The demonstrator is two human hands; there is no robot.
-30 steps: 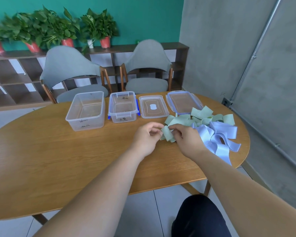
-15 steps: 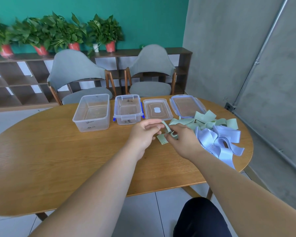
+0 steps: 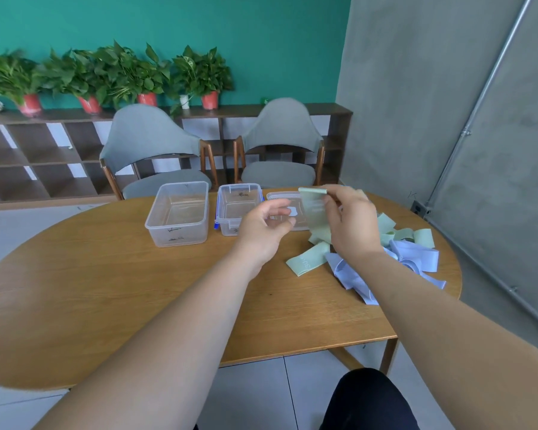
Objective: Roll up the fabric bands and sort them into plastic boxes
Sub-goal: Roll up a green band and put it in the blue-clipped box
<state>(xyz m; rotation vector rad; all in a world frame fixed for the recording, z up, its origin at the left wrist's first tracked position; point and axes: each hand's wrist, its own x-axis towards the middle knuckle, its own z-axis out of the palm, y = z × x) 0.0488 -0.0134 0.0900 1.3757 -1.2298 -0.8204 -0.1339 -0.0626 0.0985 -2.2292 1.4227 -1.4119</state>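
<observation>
- While reaching forward over the wooden table [image 3: 106, 290] with both bare forearms, holding the two hands raised and close together above its far side.
- Pinching the top edge of a pale green band [image 3: 313, 210] in the right hand [image 3: 351, 225], fingers curled round it, back of the hand toward the camera, wrist bent; letting the band hang flat, clear of the tabletop.
- Hovering with the left hand [image 3: 261, 228] just beside that band, fingers loosely curled, thumb and forefinger apart, gripping nothing; cannot tell whether a fingertip touches the fabric.
- Behind the hands, in a row: large clear box [image 3: 177, 212], smaller blue-clipped box [image 3: 238, 200], flat lid [image 3: 278, 196].
- Under and right of the right wrist: unrolled green bands [image 3: 398, 234] and lilac bands [image 3: 416, 259] heaped on the table, with one green strip [image 3: 308, 260] lying flat at the heap's near-left edge.
</observation>
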